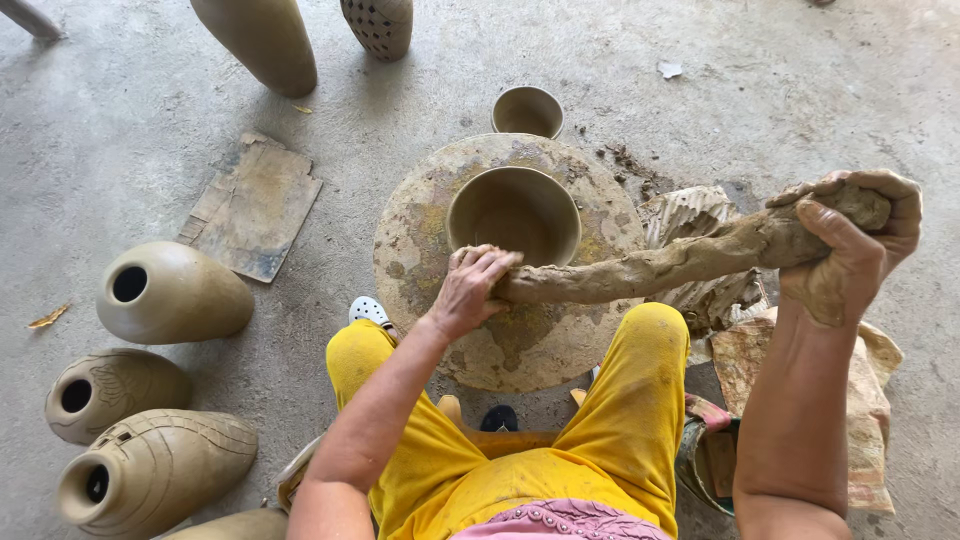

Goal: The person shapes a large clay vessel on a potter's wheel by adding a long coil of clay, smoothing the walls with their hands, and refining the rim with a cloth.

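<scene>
1. Far left of the round turning disc (420,215), three unfired clay vases lie on their sides on the concrete floor (150,130), mouths facing the left edge of view: a smooth vase (175,292), a carved vase (115,390) below it, and a ribbed vase (160,468) lowest. They crowd that side closely.
2. Between the smooth vase and the disc lies a flat, stained board (255,205), with bare floor around it.
3. Above and left of the disc, two tall pots (262,40) stand at the top edge, one plain, one pierced with small holes.
4. The left hand (468,290) rests on the near part of the disc, fingers curled over the near end of a long clay roll (680,258), gripping it against the rim of the clay bowl (515,215).
5. The bowl sits at the disc's centre, thick-walled, smooth and open-topped; the disc around it is mottled and crusted with dried slip.
6. A small cup (528,110) stands on the floor just beyond the disc's far edge.
7. The roll is rough, lumpy and damp-looking, stretching rightward off the disc, in the air.
8. Right of the disc, the right hand (850,245) is closed tightly round the roll's far end, raised above crumpled wrapping (705,290) and a stone slab (870,400).
</scene>
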